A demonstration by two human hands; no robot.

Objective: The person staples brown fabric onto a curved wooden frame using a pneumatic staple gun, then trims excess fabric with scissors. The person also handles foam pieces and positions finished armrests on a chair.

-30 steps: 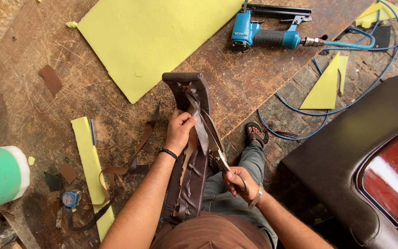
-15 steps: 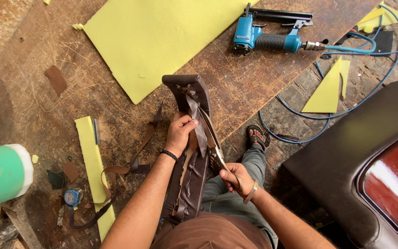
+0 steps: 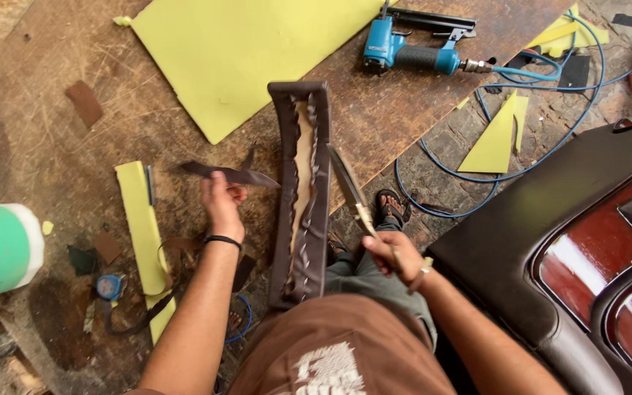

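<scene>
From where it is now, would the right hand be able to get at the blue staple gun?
Probably yes, with a long stretch. The right hand is shut on scissors; the blue staple gun lies uncovered on the board beyond the upholstered piece, nothing blocking it.

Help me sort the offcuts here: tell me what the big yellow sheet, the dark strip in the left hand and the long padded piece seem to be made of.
Yellow sheet: probably foam, matte, with soft cut edges. Dark strip in the left hand: thin, limp brown leather or vinyl; which one is unclear. Long padded piece: the same dark brown covering, puckered along its folded edges, over a pale core, perhaps wood or board.
</scene>
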